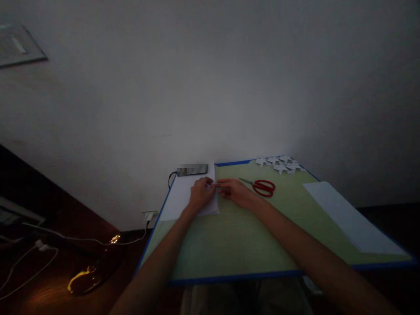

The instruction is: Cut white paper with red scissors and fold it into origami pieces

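Green tabletop | phone screen blurred, unreadable | left fingers, right fingers pinching small white paper

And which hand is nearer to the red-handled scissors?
The right. The right hand is just beside the blade end of the scissors; contact is unclear. The left hand is farther off, over the white paper, with the right hand between.

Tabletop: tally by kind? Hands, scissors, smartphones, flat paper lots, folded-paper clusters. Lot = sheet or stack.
Hands: 2 (left hand, right hand)
Red-handled scissors: 1
Smartphone: 1
Flat white paper lots: 2 (left lot, right lot)
Folded-paper cluster: 1 (pieces overlap, not counted singly)
Total: 7
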### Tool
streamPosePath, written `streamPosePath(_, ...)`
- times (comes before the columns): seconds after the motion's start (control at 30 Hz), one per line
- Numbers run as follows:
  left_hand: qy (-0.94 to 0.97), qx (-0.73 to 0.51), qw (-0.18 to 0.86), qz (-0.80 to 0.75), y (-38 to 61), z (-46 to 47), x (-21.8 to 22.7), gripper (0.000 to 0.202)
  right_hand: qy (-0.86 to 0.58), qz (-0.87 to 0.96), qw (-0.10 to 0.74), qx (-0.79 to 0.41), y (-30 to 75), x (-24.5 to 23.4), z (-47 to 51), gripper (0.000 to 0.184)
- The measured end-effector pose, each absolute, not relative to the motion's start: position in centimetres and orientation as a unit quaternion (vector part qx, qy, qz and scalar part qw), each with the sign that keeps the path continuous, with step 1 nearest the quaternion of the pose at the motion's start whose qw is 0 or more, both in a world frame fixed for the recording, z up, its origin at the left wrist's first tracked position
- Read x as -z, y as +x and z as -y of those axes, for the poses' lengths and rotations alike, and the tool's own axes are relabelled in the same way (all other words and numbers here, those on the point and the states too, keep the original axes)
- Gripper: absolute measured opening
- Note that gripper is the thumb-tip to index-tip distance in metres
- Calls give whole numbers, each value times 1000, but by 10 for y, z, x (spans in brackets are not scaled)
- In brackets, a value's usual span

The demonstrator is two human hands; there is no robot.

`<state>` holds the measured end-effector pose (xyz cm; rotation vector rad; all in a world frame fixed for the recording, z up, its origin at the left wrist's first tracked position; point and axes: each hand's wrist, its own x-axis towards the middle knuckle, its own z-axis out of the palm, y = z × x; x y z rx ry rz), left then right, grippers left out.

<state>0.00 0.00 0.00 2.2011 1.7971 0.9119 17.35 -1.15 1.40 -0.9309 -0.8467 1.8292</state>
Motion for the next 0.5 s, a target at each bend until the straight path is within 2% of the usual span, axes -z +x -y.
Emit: streamPosePath(0.5, 728, -338, 165, -573, -4, -2, -6, 29, -394, 366, 454, -711, 171, -13, 14, 20)
